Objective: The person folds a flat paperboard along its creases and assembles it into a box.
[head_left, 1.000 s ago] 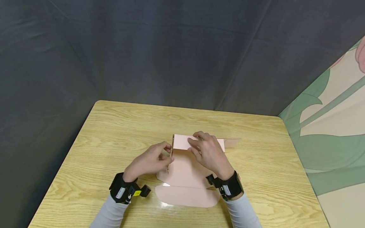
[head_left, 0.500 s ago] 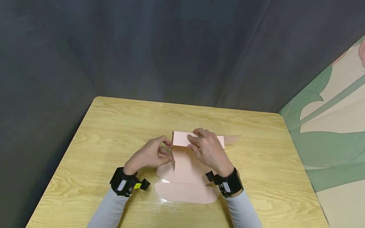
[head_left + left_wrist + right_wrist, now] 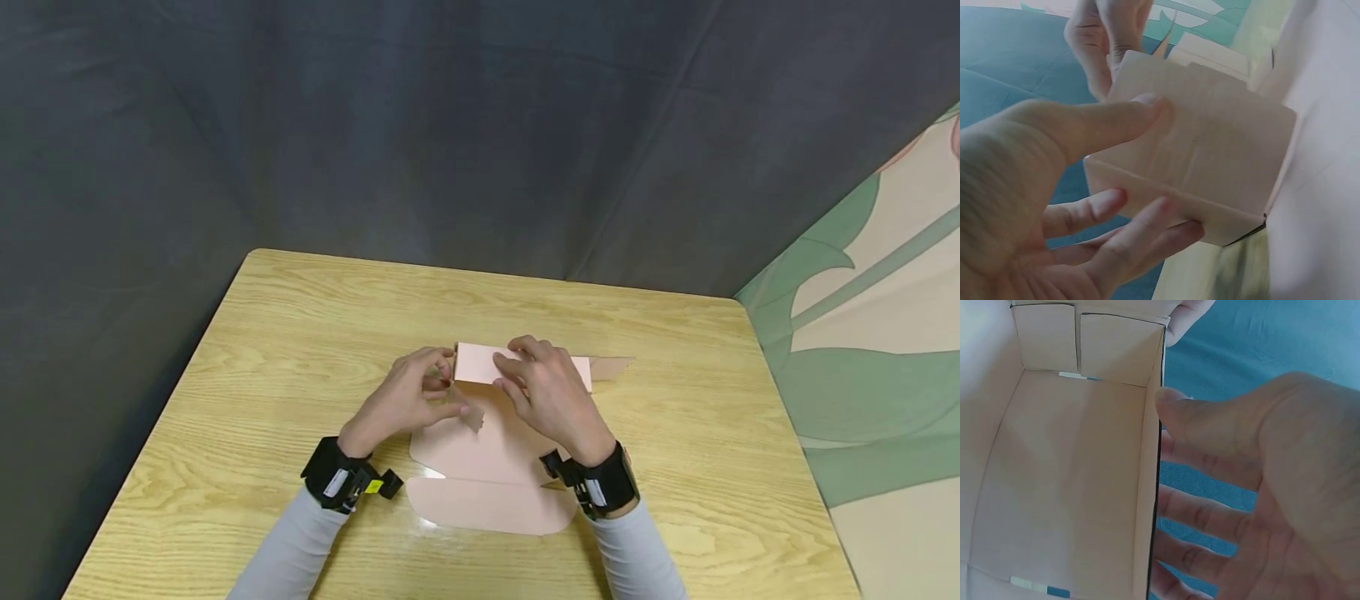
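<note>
A pale pink cardboard box [image 3: 502, 450], partly folded, lies on the table with its far wall [image 3: 476, 363] raised and doubled over. My left hand [image 3: 408, 392] is at the box's left far corner. In the left wrist view its thumb [image 3: 1110, 125] presses the side panel [image 3: 1229, 137], while the fingers [image 3: 1141, 240] touch the adjoining face. My right hand [image 3: 551, 400] grips the far wall, thumb on the near side and fingers behind. The right wrist view shows the box's inner floor [image 3: 1060, 462] and two small end flaps [image 3: 1113, 347] standing up.
A side flap [image 3: 611, 367] sticks out at the box's right, and a rounded front flap [image 3: 491, 506] lies toward me. Around it spreads the wooden table [image 3: 322, 308]. A dark curtain [image 3: 420, 142] hangs behind; patterned cloth [image 3: 870, 400] is at right.
The left hand has moved slightly up and right. The small left flap has swung inward over the box floor. The right hand keeps its grip on the far wall.
</note>
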Demonstrator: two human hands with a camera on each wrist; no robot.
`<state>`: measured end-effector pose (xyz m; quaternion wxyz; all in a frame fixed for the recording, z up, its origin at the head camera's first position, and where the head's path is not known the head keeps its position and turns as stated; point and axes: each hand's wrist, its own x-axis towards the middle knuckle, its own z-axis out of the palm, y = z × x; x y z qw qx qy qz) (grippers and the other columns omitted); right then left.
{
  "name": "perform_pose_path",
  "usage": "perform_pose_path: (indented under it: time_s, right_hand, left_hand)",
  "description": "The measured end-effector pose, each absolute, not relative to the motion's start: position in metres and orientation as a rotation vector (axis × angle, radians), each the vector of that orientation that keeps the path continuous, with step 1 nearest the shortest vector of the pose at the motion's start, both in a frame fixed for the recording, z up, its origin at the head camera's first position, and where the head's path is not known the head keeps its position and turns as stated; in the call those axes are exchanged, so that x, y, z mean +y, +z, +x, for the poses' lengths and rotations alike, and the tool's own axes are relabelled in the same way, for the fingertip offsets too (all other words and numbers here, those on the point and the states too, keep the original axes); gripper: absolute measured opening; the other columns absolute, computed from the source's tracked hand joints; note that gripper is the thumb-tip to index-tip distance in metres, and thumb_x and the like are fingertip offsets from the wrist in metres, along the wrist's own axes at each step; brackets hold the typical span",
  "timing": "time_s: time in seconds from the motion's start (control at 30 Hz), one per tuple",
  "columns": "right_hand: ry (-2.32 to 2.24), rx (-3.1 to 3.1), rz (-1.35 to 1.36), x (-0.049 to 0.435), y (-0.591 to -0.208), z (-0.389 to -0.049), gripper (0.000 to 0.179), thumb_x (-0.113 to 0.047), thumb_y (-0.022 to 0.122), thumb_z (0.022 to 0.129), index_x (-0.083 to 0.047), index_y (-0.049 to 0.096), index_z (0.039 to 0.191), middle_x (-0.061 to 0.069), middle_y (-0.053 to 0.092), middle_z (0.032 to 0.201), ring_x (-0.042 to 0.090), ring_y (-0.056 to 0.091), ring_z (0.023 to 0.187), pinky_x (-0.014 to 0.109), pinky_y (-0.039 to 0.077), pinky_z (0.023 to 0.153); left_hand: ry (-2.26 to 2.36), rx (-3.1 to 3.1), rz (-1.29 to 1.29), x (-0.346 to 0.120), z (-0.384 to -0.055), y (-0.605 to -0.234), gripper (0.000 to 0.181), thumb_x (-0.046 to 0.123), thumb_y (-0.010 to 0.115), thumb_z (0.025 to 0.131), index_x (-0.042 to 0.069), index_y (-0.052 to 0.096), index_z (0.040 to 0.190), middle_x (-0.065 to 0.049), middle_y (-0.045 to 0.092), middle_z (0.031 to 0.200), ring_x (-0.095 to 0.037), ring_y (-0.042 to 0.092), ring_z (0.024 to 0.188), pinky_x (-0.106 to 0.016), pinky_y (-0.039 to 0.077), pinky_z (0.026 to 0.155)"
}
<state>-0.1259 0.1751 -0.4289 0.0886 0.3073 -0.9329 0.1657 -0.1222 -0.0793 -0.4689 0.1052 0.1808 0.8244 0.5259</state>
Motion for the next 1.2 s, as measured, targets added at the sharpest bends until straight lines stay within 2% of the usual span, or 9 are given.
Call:
perform_pose_path:
  time_s: [0.33,0.53,0.7,0.93,1.2]
  right_hand:
    - [0.480,-2.784,0.903,0.173,-0.426,-0.124,0.025,-0.023,0.080,0.098,-0.012,0.082,0.121,0.017,0.072,0.125,0.037,0.071,0.103,0.059,0.058,0.091]
    - [0.471,-2.790,0.902,0.171,-0.426,-0.124,0.027,-0.024,0.081,0.098,-0.012,0.081,0.122,0.018,0.073,0.126,0.037,0.071,0.104,0.060,0.058,0.092]
    - [0.466,-2.786,0.911,0.169,-0.428,-0.123,0.029,-0.025,0.080,0.098,-0.011,0.081,0.124,0.018,0.072,0.127,0.038,0.071,0.106,0.060,0.058,0.092]
    - [0.477,-2.796,0.911,0.168,-0.427,-0.123,0.029,-0.024,0.079,0.099,-0.011,0.081,0.125,0.017,0.072,0.127,0.037,0.071,0.106,0.060,0.057,0.092]
    - [0.480,-2.793,0.919,0.166,-0.427,-0.125,0.029,-0.024,0.080,0.099,-0.011,0.081,0.124,0.017,0.072,0.127,0.036,0.071,0.105,0.060,0.058,0.092]
  left_hand:
    - [1.689,2.521,0.487,-0.071,-0.123,-0.481,0.043,0.013,0.099,0.075,0.003,0.060,0.089,-0.022,0.061,0.149,-0.027,0.080,0.096,-0.023,0.064,0.080]
    - [1.662,2.660,0.495,-0.066,-0.125,-0.490,0.050,0.017,0.102,0.072,0.003,0.056,0.086,-0.015,0.067,0.134,-0.026,0.073,0.103,-0.029,0.065,0.076]
    - [1.591,2.782,0.523,-0.065,-0.124,-0.494,0.054,0.022,0.102,0.073,0.004,0.053,0.087,-0.010,0.067,0.122,-0.022,0.067,0.092,-0.034,0.064,0.073]
    - [1.544,2.877,0.552,-0.063,-0.125,-0.497,0.055,0.024,0.102,0.073,0.002,0.053,0.086,-0.008,0.064,0.112,-0.023,0.063,0.085,-0.022,0.051,0.066]
    - [1.541,2.914,0.510,-0.063,-0.125,-0.499,0.056,0.028,0.102,0.073,0.004,0.053,0.084,-0.004,0.062,0.106,-0.022,0.061,0.083,-0.022,0.048,0.066]
